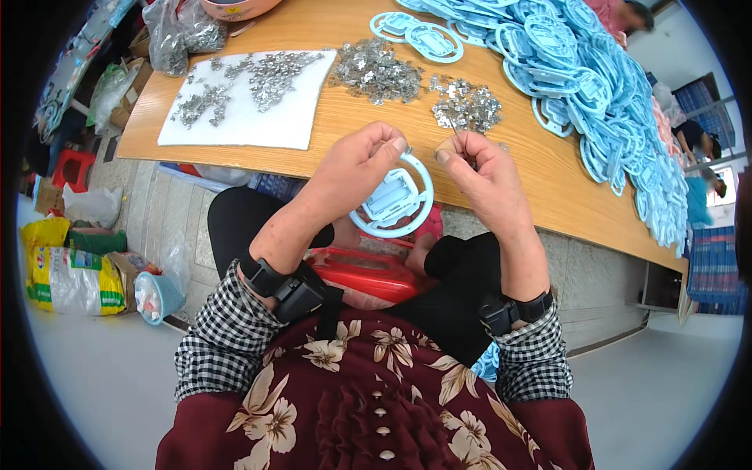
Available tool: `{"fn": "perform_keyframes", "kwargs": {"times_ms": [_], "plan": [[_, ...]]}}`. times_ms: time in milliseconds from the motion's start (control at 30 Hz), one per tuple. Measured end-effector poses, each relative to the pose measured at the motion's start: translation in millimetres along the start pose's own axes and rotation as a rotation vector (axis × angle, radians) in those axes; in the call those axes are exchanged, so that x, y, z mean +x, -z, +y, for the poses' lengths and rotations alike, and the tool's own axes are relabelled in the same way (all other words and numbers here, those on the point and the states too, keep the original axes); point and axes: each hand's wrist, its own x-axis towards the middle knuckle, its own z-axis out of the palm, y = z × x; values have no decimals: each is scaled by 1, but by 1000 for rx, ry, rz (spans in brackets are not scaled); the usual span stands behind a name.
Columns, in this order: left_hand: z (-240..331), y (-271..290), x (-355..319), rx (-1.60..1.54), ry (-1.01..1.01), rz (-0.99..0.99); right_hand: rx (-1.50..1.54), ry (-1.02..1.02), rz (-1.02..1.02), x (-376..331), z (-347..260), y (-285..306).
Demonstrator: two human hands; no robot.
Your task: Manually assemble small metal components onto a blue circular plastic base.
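My left hand (354, 166) is closed on the upper rim of a light blue plastic ring (392, 197), which has a rectangular frame inside it. The ring hangs over my lap, just off the table's near edge. A tiny metal piece seems to show at the left fingertips. Slightly to the right, my right hand (492, 182) pinches something small; a thin dark sliver sticks up from its fingertips, and its kind cannot be made out. Just beyond that hand lies a small heap of metal clips (470, 106). A larger heap of metal clips (377, 72) lies left of it.
A big pile of blue plastic rings (576, 78) covers the table's right side. More metal pieces lie on a white foam sheet (301, 129) at the left. Plastic bags (166, 43) stand at the back left. Below me is a red stool (364, 270).
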Motion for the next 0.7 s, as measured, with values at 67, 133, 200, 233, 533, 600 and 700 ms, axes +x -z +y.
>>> {"fn": "perform_keyframes", "kwargs": {"times_ms": [67, 133, 200, 233, 533, 600, 700], "plan": [[-6, -4, 3, -65, 8, 3, -21, 10, 35, -3, 6, -6], [-9, -5, 6, -128, 21, 7, -39, 19, 68, -3, 5, -12], [-8, -3, 5, -140, 32, 14, -123, 19, 78, 1, 2, -18], [-8, -2, 5, -147, 30, 8, -130, 15, 82, 3, 0, -20], [-11, 2, 7, -116, 56, -72, -30, -127, 16, 18, -4, -23], [-7, 4, 8, -103, 82, -84, 27, -174, -11, 20, -11, -23], [-3, 5, 7, -130, 83, -97, 31, -207, -25, 22, -12, -22]]}}
